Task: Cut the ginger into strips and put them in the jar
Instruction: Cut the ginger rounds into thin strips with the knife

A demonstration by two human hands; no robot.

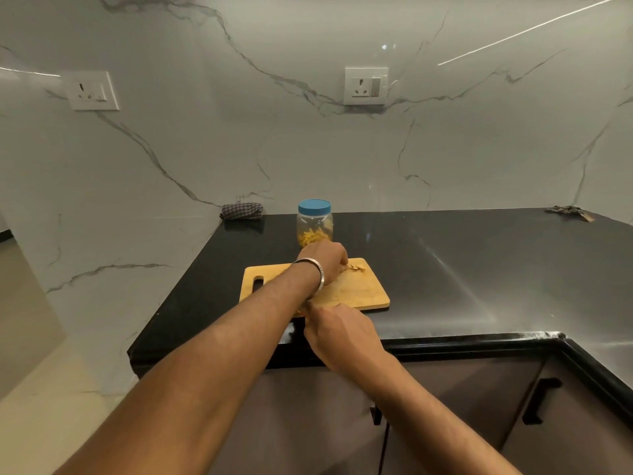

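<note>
Black countertop (445, 269) below marble wall. Left hand (323, 258) reaches across cutting board (356, 291), fingers curled beside ginger bits (356, 267) at far edge; grip unclear. Right hand (337, 329) at board's near edge, fingers hidden. Lidded jar (314, 222) with ginger strips stands behind board.

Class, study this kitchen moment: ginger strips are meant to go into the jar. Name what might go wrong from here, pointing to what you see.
1. The jar has its blue lid on, so the ginger scraps gathered by the left hand cannot go in until it is opened.
2. The cutting board lies near the counter edge, where the right hand rests; a push may slide it off.
3. Reaching towards the jar might topple it.
</note>
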